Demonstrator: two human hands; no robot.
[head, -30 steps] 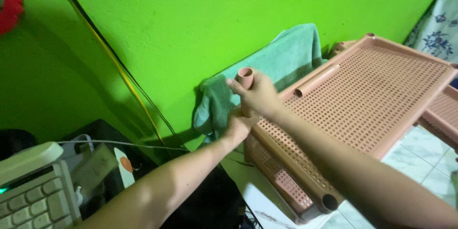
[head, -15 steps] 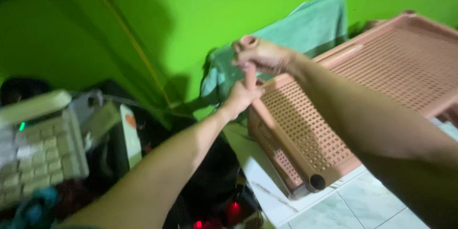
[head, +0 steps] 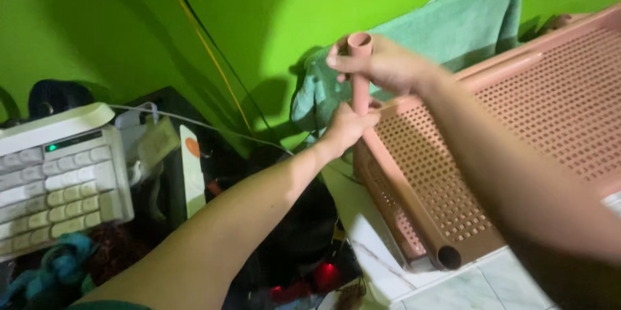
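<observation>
The pink perforated plastic tray (head: 537, 109), a shallow rack panel with hollow corner sockets, leans tilted on the white tiled floor (head: 453, 284) with nothing lying in it. A smooth pink plastic tube (head: 359, 71) stands upright at its upper corner; the right hand (head: 381, 64) has its fingers wrapped shut around the tube's open top, while the left hand (head: 346, 126) grips it just below, at the corner. A green towel (head: 466, 19) hangs against the green wall behind, and a cream keyboard (head: 55, 181) lies well to the left
</observation>
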